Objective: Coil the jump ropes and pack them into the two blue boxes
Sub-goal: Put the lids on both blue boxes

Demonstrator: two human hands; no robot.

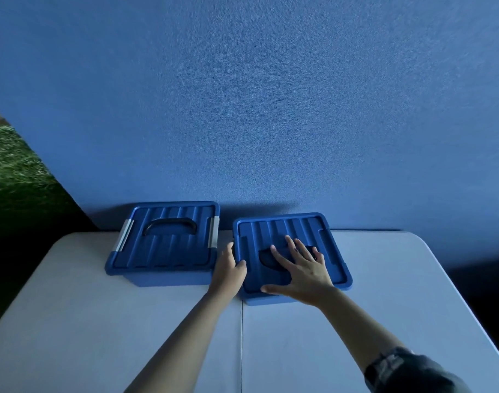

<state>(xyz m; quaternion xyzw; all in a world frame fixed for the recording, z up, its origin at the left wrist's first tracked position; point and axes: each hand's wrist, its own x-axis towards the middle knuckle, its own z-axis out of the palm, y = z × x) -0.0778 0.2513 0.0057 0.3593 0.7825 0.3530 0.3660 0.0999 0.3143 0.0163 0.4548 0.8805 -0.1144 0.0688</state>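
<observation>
Two blue boxes sit side by side at the far edge of the surface (384, 293), both lidded, so their contents cannot be seen. The left box (163, 245) has grey side clips and a dark handle. The right box (290, 236) lies under the right hand (305, 272), fingers spread flat on its lid. The left hand (228, 269) grips its left rim. A blue wall (271, 109) stands behind.
</observation>
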